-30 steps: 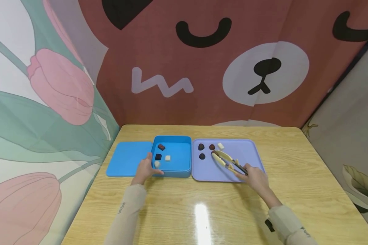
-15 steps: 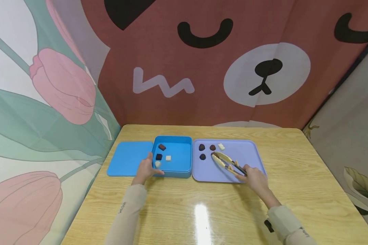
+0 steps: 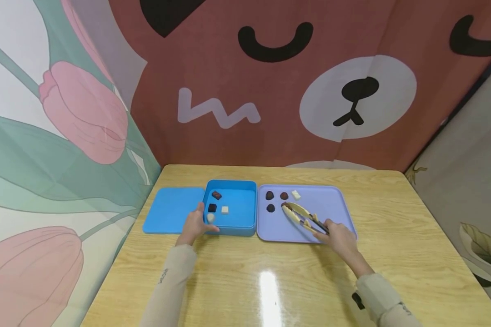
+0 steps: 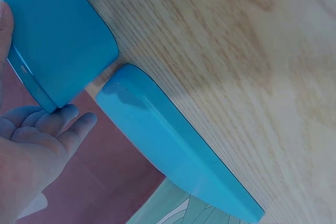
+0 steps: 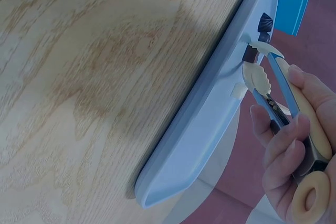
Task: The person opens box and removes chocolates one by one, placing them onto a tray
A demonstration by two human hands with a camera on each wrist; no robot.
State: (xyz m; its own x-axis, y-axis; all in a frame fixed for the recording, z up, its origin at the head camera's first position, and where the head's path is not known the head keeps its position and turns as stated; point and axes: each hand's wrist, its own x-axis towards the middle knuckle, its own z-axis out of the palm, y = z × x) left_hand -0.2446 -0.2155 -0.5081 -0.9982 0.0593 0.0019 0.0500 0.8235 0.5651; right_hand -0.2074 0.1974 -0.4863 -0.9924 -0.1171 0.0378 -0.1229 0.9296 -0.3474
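Observation:
My left hand (image 3: 195,225) grips the front left corner of an open blue box (image 3: 239,202), thumb on the front wall; in the left wrist view the fingers (image 4: 50,124) lie by the box (image 4: 52,35) rim. Several chocolates lie inside, among them a brown one (image 3: 216,195) and a white one (image 3: 224,210). My right hand (image 3: 338,234) holds cream tongs (image 3: 300,215) over a purple tray (image 3: 323,204). In the right wrist view the tongs (image 5: 262,77) have their tips closed on a brown chocolate (image 5: 251,52) on the tray (image 5: 210,119).
The box's blue lid (image 3: 169,210) lies flat to its left, also seen as the lid (image 4: 168,150) in the left wrist view. Two dark chocolates (image 3: 269,195) and a white one (image 3: 296,195) sit at the tray's far edge. Printed fabric walls enclose the wooden table (image 3: 270,281).

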